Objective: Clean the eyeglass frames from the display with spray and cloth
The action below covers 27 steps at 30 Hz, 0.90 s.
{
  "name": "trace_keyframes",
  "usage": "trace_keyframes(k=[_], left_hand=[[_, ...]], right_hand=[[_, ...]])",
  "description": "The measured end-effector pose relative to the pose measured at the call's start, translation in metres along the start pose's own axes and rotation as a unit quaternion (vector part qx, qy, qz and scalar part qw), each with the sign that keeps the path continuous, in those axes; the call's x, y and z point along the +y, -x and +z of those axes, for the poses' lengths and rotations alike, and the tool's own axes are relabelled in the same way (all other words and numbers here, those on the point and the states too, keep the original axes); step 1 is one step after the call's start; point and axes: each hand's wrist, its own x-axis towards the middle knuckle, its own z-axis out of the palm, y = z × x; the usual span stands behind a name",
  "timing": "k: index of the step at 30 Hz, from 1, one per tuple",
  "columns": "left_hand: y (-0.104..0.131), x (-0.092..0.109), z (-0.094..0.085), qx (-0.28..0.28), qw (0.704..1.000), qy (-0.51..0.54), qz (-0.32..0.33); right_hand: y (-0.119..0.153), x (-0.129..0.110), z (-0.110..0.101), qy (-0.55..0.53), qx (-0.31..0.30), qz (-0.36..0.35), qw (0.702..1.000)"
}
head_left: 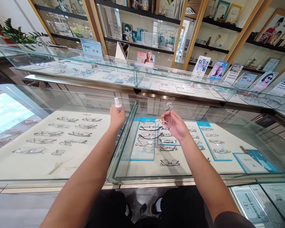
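My left hand is wrapped round a small white spray bottle, its white nozzle standing up above the fingers. In my right hand is a pair of thin-rimmed eyeglasses, turned on end so that one lens sits above the other. The fingers close on the frame near the lower lens. Both hands are above the glass display cases, the left near the seam between two cases, the right over the right-hand case. The bottle and the eyeglasses are apart from each other.
Beneath my hands, the left case and the right case hold several rows of eyeglasses. Behind them runs another glass counter with small upright advertising cards. Shelves line the back wall. A plant stands far left.
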Motion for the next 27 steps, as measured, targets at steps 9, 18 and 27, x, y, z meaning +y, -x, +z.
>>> trace_keyframes(k=[9, 18, 27], left_hand=[[-0.006, -0.027, -0.003, 0.017, 0.997, -0.019, -0.077], [0.002, -0.014, -0.001, 0.021, 0.997, -0.019, -0.066], [0.028, 0.018, -0.111, -0.133, 0.981, -0.122, 0.074]], right_hand=[[-0.004, 0.008, -0.002, 0.001, -0.007, 0.002, 1.0], [-0.005, 0.003, -0.003, -0.018, 0.003, 0.0, 1.0], [0.005, -0.007, 0.001, -0.018, 0.003, 0.021, 1.0]])
